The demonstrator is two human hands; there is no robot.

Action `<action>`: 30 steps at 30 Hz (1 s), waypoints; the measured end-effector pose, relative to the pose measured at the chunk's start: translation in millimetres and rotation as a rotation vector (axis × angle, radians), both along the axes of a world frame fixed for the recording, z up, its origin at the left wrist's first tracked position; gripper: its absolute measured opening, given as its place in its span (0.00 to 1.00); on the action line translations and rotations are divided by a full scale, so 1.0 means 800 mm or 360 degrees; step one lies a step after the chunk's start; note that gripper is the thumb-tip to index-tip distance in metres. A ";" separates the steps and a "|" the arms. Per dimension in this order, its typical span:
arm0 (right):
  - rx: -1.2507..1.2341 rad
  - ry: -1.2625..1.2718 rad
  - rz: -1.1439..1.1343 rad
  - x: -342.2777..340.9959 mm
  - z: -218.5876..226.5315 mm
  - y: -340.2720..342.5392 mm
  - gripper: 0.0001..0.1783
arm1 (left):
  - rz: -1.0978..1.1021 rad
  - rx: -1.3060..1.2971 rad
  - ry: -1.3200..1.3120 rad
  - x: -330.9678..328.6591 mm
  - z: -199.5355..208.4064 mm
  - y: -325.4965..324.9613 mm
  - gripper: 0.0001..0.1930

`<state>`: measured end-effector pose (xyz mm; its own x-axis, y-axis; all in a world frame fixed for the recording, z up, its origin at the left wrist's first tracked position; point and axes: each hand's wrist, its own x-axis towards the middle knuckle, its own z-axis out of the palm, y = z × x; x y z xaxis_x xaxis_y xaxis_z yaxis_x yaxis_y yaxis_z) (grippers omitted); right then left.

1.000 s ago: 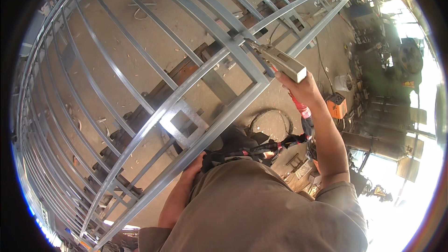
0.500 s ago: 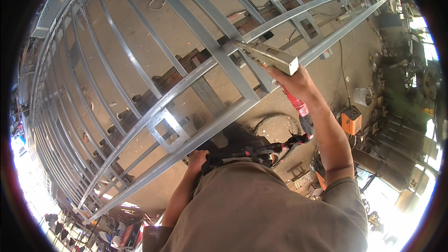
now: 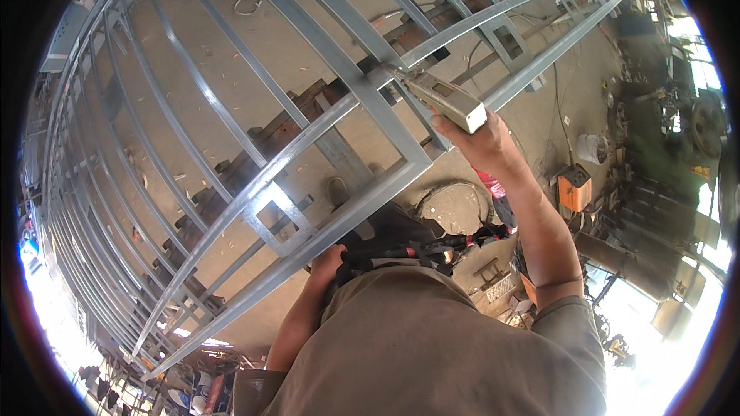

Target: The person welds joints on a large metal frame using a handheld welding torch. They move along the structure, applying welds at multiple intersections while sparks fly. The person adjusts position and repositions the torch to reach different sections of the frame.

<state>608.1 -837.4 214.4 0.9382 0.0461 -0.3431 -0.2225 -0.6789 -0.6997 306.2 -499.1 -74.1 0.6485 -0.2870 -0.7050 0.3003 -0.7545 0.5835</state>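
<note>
My right hand (image 3: 487,142) is closed around a welding torch with a pale, box-shaped metal cover (image 3: 451,100). Its narrow tip points at a joint where an upright bar meets the long rail of a silvery metal frame (image 3: 389,119). A cable wrapped in red and black (image 3: 493,185) hangs below this hand and runs toward my waist. My left hand (image 3: 330,260) is closed, low beside my body, close to the frame's near bottom rail (image 3: 347,223). What its fingers hold, if anything, is hidden.
The frame's many thin bars fan out across the far and left sides. Dark metal supports (image 3: 277,135) lie beneath it. On the floor to the right are an orange box (image 3: 574,189), a white bucket (image 3: 592,149) and a round plate (image 3: 455,209). Machinery lines the far right.
The view has shifted slightly, uncovering more of the round plate on the floor. The torch tip remains at the same joint, with my right hand still around it.
</note>
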 end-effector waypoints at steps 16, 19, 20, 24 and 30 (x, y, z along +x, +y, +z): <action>-0.0135 0.0141 -0.0039 0.000 -0.007 0.016 0.32 | 0.0020 -0.0143 0.0255 0.013 -0.007 0.004 0.22; -0.0111 0.0118 -0.0045 -0.002 -0.009 0.014 0.31 | 0.0016 -0.0135 0.0246 0.014 -0.003 0.004 0.22; -0.0116 0.0139 -0.0059 -0.003 -0.009 0.014 0.32 | 0.0034 -0.0144 0.0260 0.016 -0.001 0.004 0.22; -0.0124 0.0197 -0.0103 -0.005 -0.007 0.013 0.32 | 0.0022 -0.0105 0.0263 0.024 0.012 0.001 0.22; -0.0094 0.0182 -0.0077 -0.006 -0.004 0.012 0.28 | 0.0008 -0.0111 0.0285 0.030 0.023 -0.002 0.23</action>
